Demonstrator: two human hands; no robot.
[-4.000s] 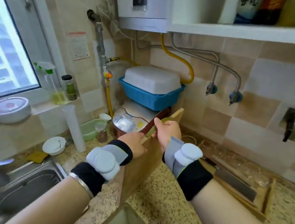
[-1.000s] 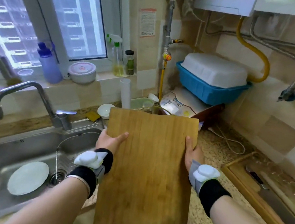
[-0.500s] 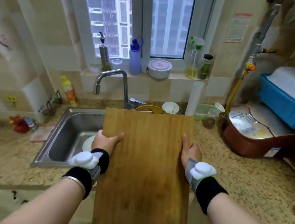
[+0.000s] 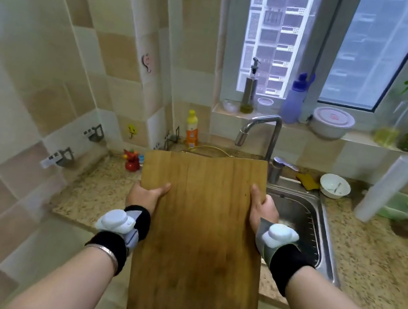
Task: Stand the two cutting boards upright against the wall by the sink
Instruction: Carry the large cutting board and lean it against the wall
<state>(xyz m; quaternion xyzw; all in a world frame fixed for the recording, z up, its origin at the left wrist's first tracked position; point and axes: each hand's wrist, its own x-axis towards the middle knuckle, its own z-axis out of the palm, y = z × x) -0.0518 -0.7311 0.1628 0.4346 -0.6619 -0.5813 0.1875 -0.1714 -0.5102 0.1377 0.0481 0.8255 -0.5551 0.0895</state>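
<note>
Both hands grip one wooden board by its long edges, left hand and right hand with thumbs on top. It is held flat above the table's front edge, left of the sink.

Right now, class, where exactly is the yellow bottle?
In the head view the yellow bottle stands on the counter against the tiled back wall, left of the tap and just beyond the far left corner of the held cutting board.

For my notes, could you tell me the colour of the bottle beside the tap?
Yellow bottle with an orange label, head view.
</note>
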